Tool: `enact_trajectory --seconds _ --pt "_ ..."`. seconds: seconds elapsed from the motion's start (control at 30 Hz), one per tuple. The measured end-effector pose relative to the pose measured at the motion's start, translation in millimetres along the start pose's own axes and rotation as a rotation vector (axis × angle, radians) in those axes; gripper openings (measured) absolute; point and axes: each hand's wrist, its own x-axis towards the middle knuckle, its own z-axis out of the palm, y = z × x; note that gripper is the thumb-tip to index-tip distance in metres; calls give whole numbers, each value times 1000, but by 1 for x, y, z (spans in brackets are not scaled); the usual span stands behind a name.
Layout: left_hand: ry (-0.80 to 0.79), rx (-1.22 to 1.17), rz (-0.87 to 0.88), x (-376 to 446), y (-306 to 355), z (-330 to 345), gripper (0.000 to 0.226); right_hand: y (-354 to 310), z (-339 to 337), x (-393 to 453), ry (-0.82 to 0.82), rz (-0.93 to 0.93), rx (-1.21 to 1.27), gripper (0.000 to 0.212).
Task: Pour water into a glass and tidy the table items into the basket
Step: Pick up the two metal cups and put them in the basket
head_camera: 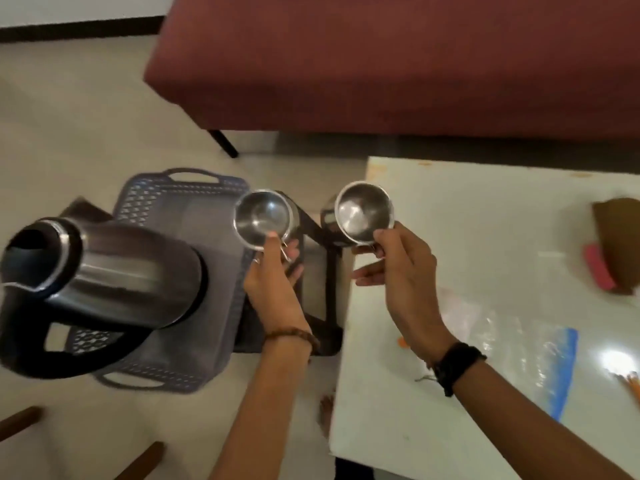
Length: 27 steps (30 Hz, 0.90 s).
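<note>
Each of my hands holds a steel glass by its rim, thumb inside. My left hand (273, 271) grips the left steel glass (261, 214) over the right edge of the grey-blue plastic basket (152, 199). My right hand (398, 268) grips the right steel glass (363, 211) at the white table's (485, 237) left edge. Both glasses look empty. A steel kettle (104, 278) with a black handle and open lid stands in the basket, close to the camera.
The basket sits on a dark stool (320, 299) beside the table. On the table lie a clear zip bag with a blue edge (540, 344), a brown paper item (620, 237) and a pink object (597, 268). A maroon sofa (381, 64) stands behind.
</note>
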Motion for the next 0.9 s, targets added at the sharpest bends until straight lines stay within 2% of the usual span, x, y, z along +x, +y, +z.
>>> enact_trajectory --seconds 0.1,0.17,0.27,0.4,0.5,0.67,0.9 --pt "50 6 -17 66 36 -14 16 -10 68 26 -104 -24 -70 20" --pt "92 3 -46 107 51 -22 20 -13 112 44 -168 -46 -126 25" --pt "157 -8 -91 156 64 -29 26 -10 161 66 -231 -67 -270 32" --pt "229 -22 -168 206 69 -36 25 5 206 86 -322 -93 -521 29" --pt "294 -11 -186 226 64 -37 31 20 226 95 -369 -157 -764 29" --pt "355 -107 -265 238 62 -35 39 33 240 104 -376 -117 -832 24" --pt "333 -95 -336 238 52 -45 43 38 237 112 -391 -132 -940 21"
